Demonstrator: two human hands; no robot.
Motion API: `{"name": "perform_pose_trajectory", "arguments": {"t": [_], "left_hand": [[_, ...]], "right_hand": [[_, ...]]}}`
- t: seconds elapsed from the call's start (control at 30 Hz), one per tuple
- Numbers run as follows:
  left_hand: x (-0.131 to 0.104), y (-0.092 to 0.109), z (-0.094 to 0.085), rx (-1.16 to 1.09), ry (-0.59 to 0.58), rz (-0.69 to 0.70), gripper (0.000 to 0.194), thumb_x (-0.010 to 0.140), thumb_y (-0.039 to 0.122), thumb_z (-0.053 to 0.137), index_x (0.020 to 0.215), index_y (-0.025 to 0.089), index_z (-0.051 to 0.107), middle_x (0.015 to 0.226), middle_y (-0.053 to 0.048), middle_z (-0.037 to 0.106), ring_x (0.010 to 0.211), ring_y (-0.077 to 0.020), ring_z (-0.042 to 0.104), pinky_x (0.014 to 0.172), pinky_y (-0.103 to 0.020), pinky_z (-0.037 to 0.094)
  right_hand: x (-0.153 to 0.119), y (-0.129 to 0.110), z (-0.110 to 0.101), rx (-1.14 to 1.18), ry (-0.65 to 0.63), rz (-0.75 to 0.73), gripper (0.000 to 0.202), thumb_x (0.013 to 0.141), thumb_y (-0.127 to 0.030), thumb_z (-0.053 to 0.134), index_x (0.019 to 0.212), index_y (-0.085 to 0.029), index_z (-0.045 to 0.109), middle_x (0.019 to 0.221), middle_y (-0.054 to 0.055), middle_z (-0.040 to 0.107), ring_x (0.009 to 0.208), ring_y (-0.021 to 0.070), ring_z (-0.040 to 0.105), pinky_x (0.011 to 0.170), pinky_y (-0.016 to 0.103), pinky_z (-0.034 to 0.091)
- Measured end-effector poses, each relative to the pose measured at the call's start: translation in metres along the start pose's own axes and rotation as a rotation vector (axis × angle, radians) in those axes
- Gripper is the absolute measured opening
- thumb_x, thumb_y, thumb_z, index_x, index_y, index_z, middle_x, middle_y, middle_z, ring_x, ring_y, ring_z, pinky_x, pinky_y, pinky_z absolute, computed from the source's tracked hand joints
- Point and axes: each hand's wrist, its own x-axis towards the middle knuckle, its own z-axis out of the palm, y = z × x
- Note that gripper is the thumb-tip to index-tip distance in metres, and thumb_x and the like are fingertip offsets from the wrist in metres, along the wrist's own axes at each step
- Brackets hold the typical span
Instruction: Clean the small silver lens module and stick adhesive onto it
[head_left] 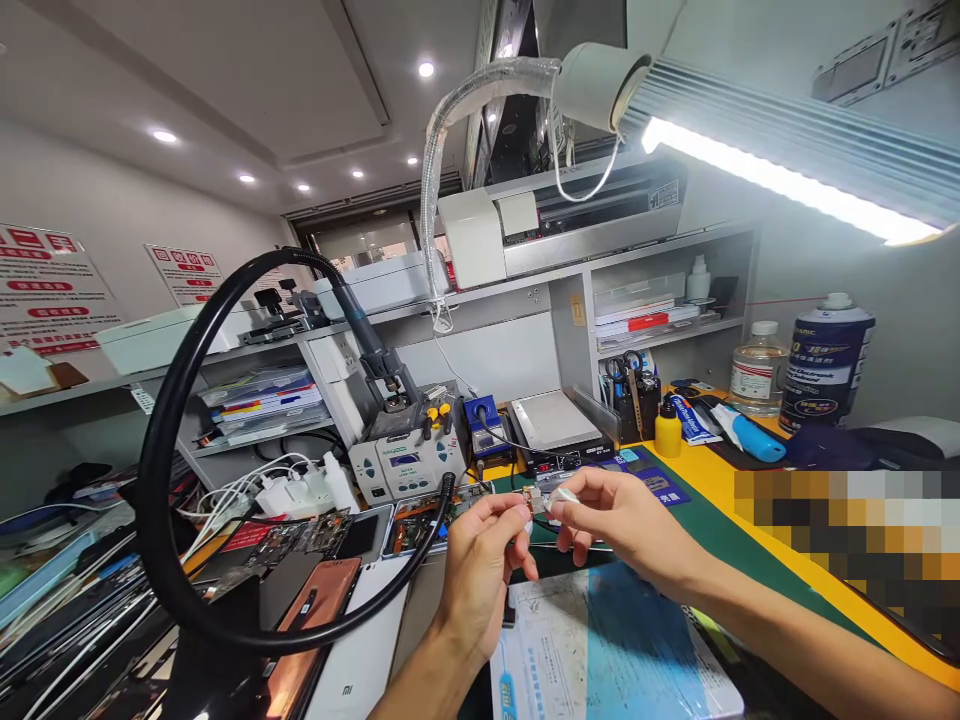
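Grey shelving (589, 340) runs along the back of this bench, with a bright tube lamp (780, 140) hanging in from the upper right. From my end of the feed, the action's in the middle: left hand (487, 550) has a small part (533, 498) pinched between thumb and fingers, up above the green mat (750, 545). Right hand (615, 510) is right up beside it, thumb and finger nearly together, but I can't tell if they're gripping it or just touching. Too tiny for me to say what it is, tbh. Just below the hands sits a blue-and-white flat box (555, 650). Off to my left, a fat black hose (152, 480) loops round in front of a control station (409, 465), and a coppery phone back (315, 610) lies beside a white panel (360, 640). Yellow bottle (667, 432) and spray can (825, 365) are over right.
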Motion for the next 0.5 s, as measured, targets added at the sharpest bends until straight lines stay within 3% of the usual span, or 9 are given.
{"name": "perform_pose_trajectory", "arguments": {"t": [0.5], "left_hand": [[-0.0017,0.0057,-0.0009,0.088,-0.048,0.005,0.026,0.073,0.029,0.077,0.089,0.01,0.067,0.056,0.003,0.052,0.049,-0.0082,0.043,0.042,-0.02,0.045]], "right_hand": [[0.0019,0.0011,-0.0023,0.109,0.012,0.046,0.029,0.074,-0.035,0.082,0.083,-0.014,0.064,0.064,0.002,0.07,0.057,0.0147,0.064,0.054,0.026,0.054]]}}
